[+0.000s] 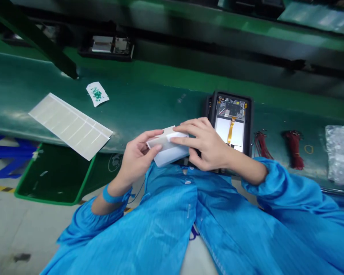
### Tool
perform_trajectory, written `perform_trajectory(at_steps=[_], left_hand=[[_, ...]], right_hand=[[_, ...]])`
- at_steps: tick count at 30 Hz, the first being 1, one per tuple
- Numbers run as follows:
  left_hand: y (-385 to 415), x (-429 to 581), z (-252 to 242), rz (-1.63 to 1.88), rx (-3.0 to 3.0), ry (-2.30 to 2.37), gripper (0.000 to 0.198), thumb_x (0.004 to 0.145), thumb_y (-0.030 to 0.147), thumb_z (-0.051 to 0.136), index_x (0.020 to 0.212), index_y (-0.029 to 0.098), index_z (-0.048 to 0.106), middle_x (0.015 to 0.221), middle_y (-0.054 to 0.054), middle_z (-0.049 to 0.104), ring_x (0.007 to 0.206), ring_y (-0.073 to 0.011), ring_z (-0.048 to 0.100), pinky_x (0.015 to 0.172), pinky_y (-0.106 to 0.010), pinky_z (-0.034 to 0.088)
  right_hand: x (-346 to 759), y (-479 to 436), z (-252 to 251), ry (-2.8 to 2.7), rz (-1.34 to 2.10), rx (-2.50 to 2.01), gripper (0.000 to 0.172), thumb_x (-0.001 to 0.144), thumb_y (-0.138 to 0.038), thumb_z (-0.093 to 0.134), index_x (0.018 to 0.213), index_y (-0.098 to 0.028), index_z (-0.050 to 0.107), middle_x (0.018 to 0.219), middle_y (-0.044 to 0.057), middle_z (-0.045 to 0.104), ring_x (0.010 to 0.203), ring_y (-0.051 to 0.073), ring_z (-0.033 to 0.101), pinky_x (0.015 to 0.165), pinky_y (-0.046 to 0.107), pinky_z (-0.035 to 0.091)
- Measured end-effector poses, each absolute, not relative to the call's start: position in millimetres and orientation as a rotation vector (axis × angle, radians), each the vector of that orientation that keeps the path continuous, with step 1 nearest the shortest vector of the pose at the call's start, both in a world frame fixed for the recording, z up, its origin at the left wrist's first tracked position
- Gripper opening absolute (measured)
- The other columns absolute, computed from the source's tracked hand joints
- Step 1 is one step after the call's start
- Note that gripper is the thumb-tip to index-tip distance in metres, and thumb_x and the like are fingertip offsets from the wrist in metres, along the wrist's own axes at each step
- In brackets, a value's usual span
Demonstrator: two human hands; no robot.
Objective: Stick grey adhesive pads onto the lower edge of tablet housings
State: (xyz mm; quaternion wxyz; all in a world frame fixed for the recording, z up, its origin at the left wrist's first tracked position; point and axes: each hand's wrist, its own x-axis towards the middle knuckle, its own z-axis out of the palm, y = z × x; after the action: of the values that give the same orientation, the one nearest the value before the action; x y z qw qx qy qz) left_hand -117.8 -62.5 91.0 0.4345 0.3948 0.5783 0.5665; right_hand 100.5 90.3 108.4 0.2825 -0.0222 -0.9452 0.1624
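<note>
My left hand (pixel 140 156) pinches the left end of a flat silver-white rectangular pack (pixel 170 154), thumb on top and fingers behind. A pale strip lies along the pack's upper edge. Across that strip my right hand (pixel 205 143) presses its fingertips, with the thumb low by the pack's right side. The pack is tilted in front of my body, above the bench edge. Just beyond my right hand stands a black tray (pixel 249 122) with an opened electronic device (pixel 231 122) in it, showing a circuit board, white panels and an orange flat cable.
A sheet of pale adhesive labels (pixel 71 126) overhangs the bench edge at left, above a green bin (pixel 51 175). Green bits lie on a white paper (pixel 97 93). Red wire bundles (pixel 294 149), a rubber band (pixel 309 149) and bubble wrap (pixel 341 152) lie at right.
</note>
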Motion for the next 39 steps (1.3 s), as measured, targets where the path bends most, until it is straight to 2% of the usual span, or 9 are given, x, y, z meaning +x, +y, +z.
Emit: perform_trajectory(at_steps=[4,8,16,20,23,27,29,33,39], left_hand=[[-59,-99,82,1.433,1.147,1.527,0.064,0.094,0.038,0.088,0.152,0.019,0.067,0.095,-0.006,0.084,0.069,-0.0147,0.072,0.063,-0.022,0.058],[-55,-91,78,1.452,1.211,1.529,0.065,0.096,0.036,0.085,0.157,0.024,0.064,0.094,-0.004,0.085,0.071,-0.0135,0.073,0.066,-0.021,0.059],[-47,-86,84,1.455,1.056,1.529,0.085,0.096,0.046,0.086,0.169,0.025,0.049,0.089,-0.003,0.082,0.067,-0.0140,0.071,0.059,-0.022,0.059],[-46,-85,84,1.492,1.092,1.479,0.090,0.086,0.044,0.096,0.164,0.024,0.056,0.114,-0.009,0.083,0.083,-0.0174,0.079,0.070,-0.023,0.065],[-46,-82,85,1.505,1.115,1.495,0.071,0.083,0.040,0.099,0.146,0.022,0.072,0.121,-0.011,0.083,0.091,-0.0199,0.081,0.075,-0.023,0.066],[-45,-79,89,1.526,1.013,1.598,0.031,0.092,0.039,0.091,0.116,0.021,0.086,0.092,-0.006,0.084,0.071,-0.0148,0.076,0.061,-0.020,0.059],[-44,-79,90,1.540,0.963,1.617,0.027,0.091,0.040,0.092,0.110,0.021,0.087,0.091,-0.006,0.084,0.071,-0.0147,0.075,0.061,-0.021,0.059],[-45,-80,86,1.534,0.854,1.589,0.030,0.090,0.043,0.093,0.109,0.021,0.088,0.098,-0.007,0.085,0.081,-0.0188,0.079,0.070,-0.026,0.065],[-48,-80,85,1.483,0.903,1.633,0.035,0.093,0.051,0.089,0.113,0.022,0.084,0.101,-0.007,0.083,0.087,-0.0226,0.079,0.075,-0.034,0.067]], right_hand=[[95,64,112,-2.477,0.699,-0.523,0.025,0.107,-0.034,0.058,0.117,-0.018,0.075,0.116,0.010,0.078,0.110,0.026,0.066,0.095,0.045,0.040],[86,56,107,-2.403,0.744,-0.694,0.022,0.112,-0.025,0.053,0.108,-0.021,0.075,0.099,0.004,0.077,0.095,0.021,0.065,0.087,0.040,0.038],[84,51,81,-2.183,0.002,-0.451,0.018,0.109,-0.013,0.059,0.112,-0.024,0.072,0.114,0.002,0.081,0.114,0.020,0.072,0.117,0.049,0.041],[81,55,86,-2.234,0.232,-0.584,0.018,0.111,-0.018,0.055,0.115,-0.018,0.072,0.109,0.007,0.079,0.100,0.021,0.069,0.094,0.042,0.050],[80,56,90,-2.294,0.384,-0.645,0.024,0.112,-0.019,0.052,0.110,-0.018,0.075,0.100,0.007,0.074,0.094,0.020,0.066,0.081,0.037,0.050],[78,53,79,-2.168,0.221,-0.549,0.023,0.111,-0.015,0.054,0.115,-0.024,0.075,0.106,0.002,0.078,0.102,0.017,0.073,0.110,0.047,0.053],[79,53,69,-2.116,0.131,-0.467,0.024,0.110,-0.015,0.058,0.123,-0.027,0.074,0.116,0.002,0.080,0.115,0.019,0.075,0.121,0.053,0.049],[82,54,59,-2.169,0.077,-0.371,0.025,0.110,-0.018,0.057,0.128,-0.027,0.072,0.132,0.006,0.079,0.133,0.025,0.073,0.123,0.064,0.050],[78,51,72,-2.276,0.465,-0.552,0.025,0.111,-0.023,0.050,0.111,-0.028,0.074,0.134,0.006,0.078,0.133,0.028,0.068,0.124,0.066,0.043]])
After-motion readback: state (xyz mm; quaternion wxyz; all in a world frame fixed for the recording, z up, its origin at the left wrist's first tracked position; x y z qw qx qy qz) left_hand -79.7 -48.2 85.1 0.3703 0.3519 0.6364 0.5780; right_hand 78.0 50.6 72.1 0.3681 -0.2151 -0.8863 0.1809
